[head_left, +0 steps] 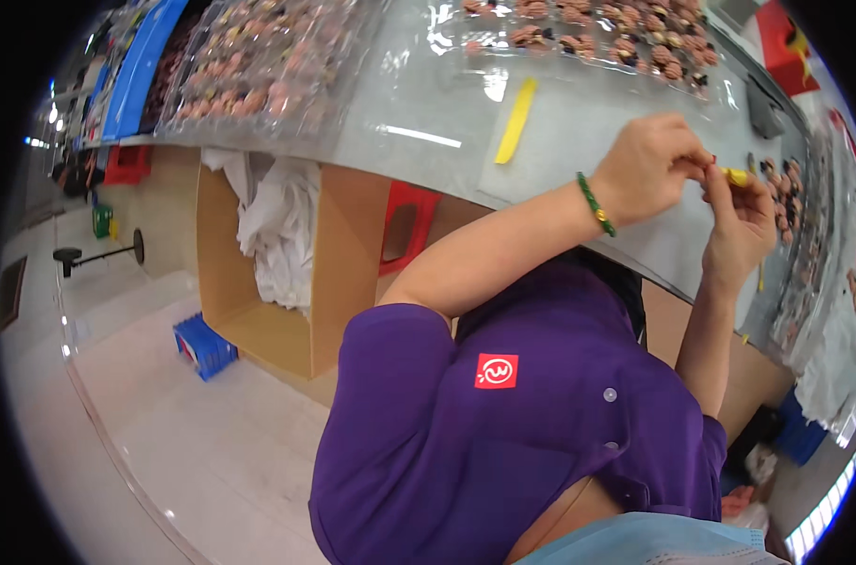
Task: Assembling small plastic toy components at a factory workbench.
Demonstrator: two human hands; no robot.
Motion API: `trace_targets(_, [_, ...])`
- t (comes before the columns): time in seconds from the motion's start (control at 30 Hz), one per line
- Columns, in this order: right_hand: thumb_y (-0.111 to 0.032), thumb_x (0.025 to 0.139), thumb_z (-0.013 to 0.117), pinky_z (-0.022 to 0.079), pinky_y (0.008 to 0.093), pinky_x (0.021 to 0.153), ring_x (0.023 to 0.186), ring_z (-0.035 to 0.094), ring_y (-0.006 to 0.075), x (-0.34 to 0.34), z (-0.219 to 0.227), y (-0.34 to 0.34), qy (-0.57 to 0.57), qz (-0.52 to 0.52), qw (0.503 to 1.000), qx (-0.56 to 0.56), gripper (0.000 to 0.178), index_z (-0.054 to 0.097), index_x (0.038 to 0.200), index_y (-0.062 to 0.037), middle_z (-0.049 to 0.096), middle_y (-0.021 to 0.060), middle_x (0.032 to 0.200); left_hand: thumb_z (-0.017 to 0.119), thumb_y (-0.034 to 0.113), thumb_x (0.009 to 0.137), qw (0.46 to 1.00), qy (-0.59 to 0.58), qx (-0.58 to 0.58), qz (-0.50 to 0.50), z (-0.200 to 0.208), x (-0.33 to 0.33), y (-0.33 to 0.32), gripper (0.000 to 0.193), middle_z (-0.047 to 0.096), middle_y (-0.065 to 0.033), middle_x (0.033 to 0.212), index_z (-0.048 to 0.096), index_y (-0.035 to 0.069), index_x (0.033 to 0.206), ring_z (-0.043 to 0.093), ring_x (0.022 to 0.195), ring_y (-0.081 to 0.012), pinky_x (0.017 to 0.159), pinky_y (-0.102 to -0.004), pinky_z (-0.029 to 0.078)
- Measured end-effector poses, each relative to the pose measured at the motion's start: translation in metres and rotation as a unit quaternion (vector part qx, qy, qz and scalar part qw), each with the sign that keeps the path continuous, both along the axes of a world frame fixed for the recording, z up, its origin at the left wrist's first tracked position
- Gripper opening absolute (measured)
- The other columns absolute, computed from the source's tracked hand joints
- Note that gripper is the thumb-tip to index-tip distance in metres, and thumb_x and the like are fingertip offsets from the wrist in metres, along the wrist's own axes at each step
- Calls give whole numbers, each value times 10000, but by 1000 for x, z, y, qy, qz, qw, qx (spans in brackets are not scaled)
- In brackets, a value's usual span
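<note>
My left hand (649, 165), with a green beaded bracelet at the wrist, is closed in a pinch above the grey table. Its fingertips meet those of my right hand (743, 226), and whatever lies between them is too small to make out. A short yellow piece (734, 176) shows among the bent fingers of my right hand, which is closed around it. Flat on the table, to the left of both hands, lies a longer yellow strip (516, 121).
Clear plastic trays of pinkish-brown and black pieces stand at the far left (258, 71), far side (626, 38) and right (791, 198). A cardboard box (343, 273) with white cloth (282, 231) sits below the table edge. Near it are a red stool (409, 226) and a blue basket (205, 347).
</note>
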State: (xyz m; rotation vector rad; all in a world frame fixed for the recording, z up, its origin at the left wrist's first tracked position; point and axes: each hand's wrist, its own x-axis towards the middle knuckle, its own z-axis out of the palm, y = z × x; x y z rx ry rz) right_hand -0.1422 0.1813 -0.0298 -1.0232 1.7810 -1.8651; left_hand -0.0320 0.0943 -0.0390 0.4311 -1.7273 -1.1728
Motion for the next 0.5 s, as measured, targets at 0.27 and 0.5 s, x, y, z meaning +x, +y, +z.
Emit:
trace_targets(0.27, [25,754,643,464,190,619,658,564,96,2,2,-11,-3,-1,1000,-16,137,557,860,25,607,70,792,632,-57,635,998,-3,-66,21,-4,4,-5,125,578,-82,694,635,28,727,586,604,-214,524,-286,469])
trace_targets(0.5, [21,751,648,458,189,620,648,561,98,6,7,-13,10,10,1000,-12,122,561,837,25,606,74,782,640,-45,631,996,35,-78,39,-2,0,-9,102,577,-88,673,632,16,711,579,587,-211,517,-276,464])
